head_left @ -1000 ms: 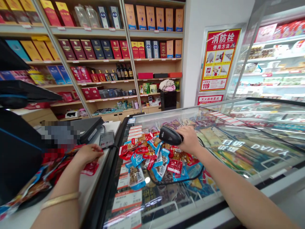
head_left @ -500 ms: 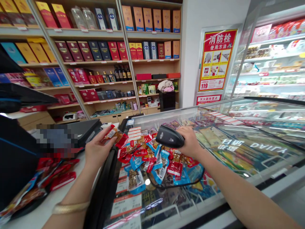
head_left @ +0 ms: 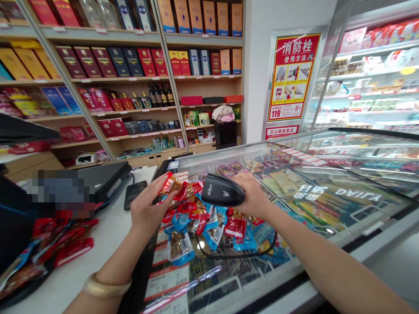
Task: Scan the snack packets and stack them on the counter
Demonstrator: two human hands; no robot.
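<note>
My right hand (head_left: 251,194) grips a black barcode scanner (head_left: 222,190), its head pointing left toward my other hand. A small red snack packet (head_left: 170,186) is pinched between the thumb and fingers of my left hand (head_left: 151,207), over the left edge of the pile. Beneath both hands, several red and blue snack packets (head_left: 214,226) lie heaped on the glass top of a chest freezer (head_left: 225,279). The scanner's black cable (head_left: 229,256) loops in front of the heap. A gold bracelet (head_left: 106,285) circles my left wrist.
More snack packets (head_left: 62,244) lie on the white counter (head_left: 108,235) at the left. A black phone (head_left: 135,194) rests beside a dark machine (head_left: 113,181). Shelves (head_left: 131,79) of boxes and bottles stand behind, and a lit display fridge (head_left: 376,83) is at right.
My left hand has moved right with the packet, closer to the scanner's head and over the pile. The phone on the counter has come into sight.
</note>
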